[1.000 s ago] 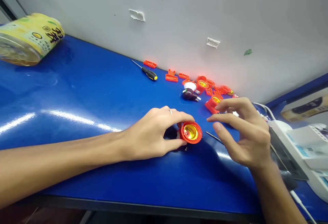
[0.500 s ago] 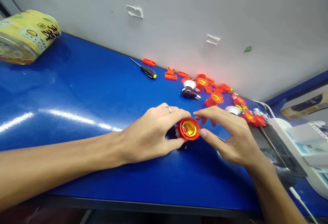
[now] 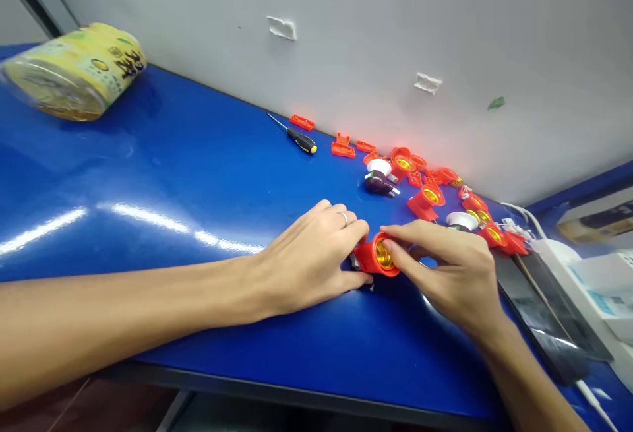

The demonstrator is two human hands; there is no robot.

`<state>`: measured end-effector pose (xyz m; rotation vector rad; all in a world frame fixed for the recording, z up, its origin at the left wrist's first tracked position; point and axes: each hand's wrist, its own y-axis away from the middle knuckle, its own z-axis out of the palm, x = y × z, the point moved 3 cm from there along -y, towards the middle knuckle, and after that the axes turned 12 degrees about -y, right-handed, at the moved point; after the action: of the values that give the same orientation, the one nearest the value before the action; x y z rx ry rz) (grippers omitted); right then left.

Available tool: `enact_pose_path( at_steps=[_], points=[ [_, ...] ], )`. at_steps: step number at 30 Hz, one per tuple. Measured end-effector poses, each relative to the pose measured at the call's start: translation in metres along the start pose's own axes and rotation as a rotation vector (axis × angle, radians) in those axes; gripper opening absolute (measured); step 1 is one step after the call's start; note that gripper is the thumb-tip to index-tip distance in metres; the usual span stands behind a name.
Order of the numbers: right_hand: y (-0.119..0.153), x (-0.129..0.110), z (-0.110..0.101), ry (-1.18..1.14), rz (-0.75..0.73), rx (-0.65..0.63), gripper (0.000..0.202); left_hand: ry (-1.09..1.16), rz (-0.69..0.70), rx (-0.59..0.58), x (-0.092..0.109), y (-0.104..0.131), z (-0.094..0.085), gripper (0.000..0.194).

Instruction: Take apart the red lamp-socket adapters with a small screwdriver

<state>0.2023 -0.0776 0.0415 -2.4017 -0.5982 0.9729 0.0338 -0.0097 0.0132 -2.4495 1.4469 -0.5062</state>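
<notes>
A red lamp socket [image 3: 367, 257] with a brass-coloured threaded inside lies on its side between my hands, its round mouth towards the right. Its left end is gripped by my left hand [image 3: 316, 257], which wears a ring. My right hand [image 3: 445, 264] pinches the rim of the mouth, with the thumb at the opening and the index finger over the top. A tiny screw [image 3: 372, 287] shows on the table just below the socket, near my left thumb.
Along the wall lie a screwdriver [image 3: 301, 141], red plastic pieces [image 3: 343, 148], more red sockets [image 3: 428, 201], a dark plug with a white top [image 3: 379, 178] and another white-rimmed piece [image 3: 462, 221]. A yellow-labelled bottle [image 3: 82, 72] lies far left. A black flat object [image 3: 534, 293] is at right.
My right hand has closed on the socket's rim, its thumb now at the opening. The socket's mouth has turned more to the right. The whole view has shifted slightly.
</notes>
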Motion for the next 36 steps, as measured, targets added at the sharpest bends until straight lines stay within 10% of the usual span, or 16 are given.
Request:
enact_pose_path(
  at_steps=[36],
  points=[
    [-0.007,0.003,0.007,-0.082,0.177,-0.061,0.007,0.130,-0.094,0.012,0.000,-0.003,-0.003,0.023]
  ],
)
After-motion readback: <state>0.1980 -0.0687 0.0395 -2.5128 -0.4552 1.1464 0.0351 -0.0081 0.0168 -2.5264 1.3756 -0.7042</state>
